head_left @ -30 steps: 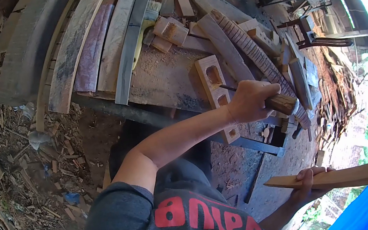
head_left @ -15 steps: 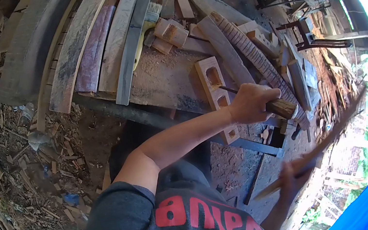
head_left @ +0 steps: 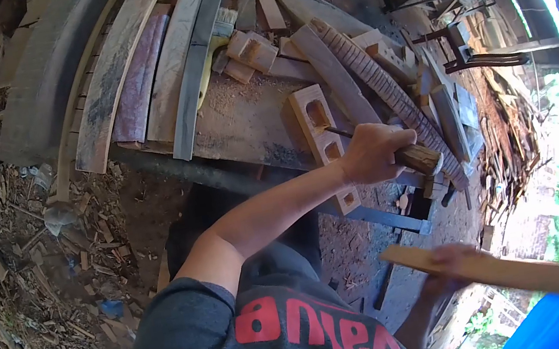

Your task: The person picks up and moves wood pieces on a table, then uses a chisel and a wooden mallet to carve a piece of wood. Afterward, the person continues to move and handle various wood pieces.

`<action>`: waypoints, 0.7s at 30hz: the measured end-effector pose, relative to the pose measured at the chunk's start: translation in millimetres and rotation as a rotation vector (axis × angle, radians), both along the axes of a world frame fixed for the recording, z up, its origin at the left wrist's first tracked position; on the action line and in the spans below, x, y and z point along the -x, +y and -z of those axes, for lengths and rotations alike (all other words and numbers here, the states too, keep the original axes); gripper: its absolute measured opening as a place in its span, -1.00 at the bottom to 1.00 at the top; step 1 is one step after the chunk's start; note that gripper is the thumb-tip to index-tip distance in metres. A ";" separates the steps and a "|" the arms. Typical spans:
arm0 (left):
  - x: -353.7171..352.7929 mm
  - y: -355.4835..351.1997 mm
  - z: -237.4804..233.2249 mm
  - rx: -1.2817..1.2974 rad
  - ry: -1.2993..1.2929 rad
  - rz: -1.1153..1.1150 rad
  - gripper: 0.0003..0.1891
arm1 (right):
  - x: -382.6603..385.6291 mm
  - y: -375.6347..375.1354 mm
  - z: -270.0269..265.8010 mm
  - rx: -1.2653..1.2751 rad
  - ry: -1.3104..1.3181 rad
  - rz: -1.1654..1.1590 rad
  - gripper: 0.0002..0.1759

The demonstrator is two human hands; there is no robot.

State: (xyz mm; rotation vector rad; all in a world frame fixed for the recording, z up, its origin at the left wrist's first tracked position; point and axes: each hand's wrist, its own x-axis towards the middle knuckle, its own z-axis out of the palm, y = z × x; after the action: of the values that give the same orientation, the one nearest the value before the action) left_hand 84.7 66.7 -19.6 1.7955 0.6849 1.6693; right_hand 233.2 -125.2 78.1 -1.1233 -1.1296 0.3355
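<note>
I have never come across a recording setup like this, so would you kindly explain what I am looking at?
There is no machine here: a person works with two bare hands, seen from one camera worn on the head, looking forward and down. The left hand grips a chisel by its wooden handle, its metal end pointing at a wooden block with holes cut in it. The right hand, somewhat blurred, holds a long piece of wood. The block lies on a dusty table, partly beyond its edge, with long boards and a ridged strip nearby.
</note>
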 end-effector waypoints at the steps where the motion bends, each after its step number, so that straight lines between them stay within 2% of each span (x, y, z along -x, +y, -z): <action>1: 0.7 1.4 0.5 0.001 -0.002 -0.013 -0.70 | -6.8 -1.3 24.0 0.407 -0.339 0.014 -0.37; 2: 0.5 0.8 4.8 -0.007 -0.003 -0.016 -0.70 | -11.0 -4.0 36.7 0.816 -0.675 0.033 -0.36; 3: 1.3 -1.2 8.8 0.014 0.052 -0.007 -0.70 | -14.1 -10.5 36.2 0.810 -0.673 0.036 -0.36; 5: 5.6 8.7 17.0 0.033 0.113 -0.036 -0.70 | -24.5 -7.1 39.0 0.576 -0.597 0.177 -0.35; 6: 5.0 2.9 19.6 0.001 0.122 -0.026 -0.71 | -5.3 -3.4 10.9 0.596 -0.264 0.256 -0.36; 8: 2.6 -3.5 21.9 -0.041 0.134 0.002 -0.71 | 12.7 6.0 -16.2 0.232 -0.051 0.178 -0.37; 10: 3.3 -4.1 20.6 -0.130 0.166 0.008 -0.72 | 6.5 8.6 -24.5 0.035 -0.057 0.050 -0.38; 12: 1.2 -5.6 12.5 -0.141 0.146 0.011 -0.72 | 10.5 7.9 -25.2 0.056 -0.063 0.119 -0.39; 14: 1.8 -6.9 6.0 -0.148 0.128 0.023 -0.72 | 10.9 5.1 -20.0 0.194 -0.163 0.224 -0.40; 21: -1.5 -3.2 4.1 -0.123 0.035 0.008 -0.72 | 13.7 0.8 -13.0 0.221 -0.103 0.182 -0.40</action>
State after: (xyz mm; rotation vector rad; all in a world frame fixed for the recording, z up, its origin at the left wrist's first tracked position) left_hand 86.2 63.5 -23.7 1.9137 0.6010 1.7117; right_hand 219.4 -124.3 91.1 -1.4421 -1.0889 0.2674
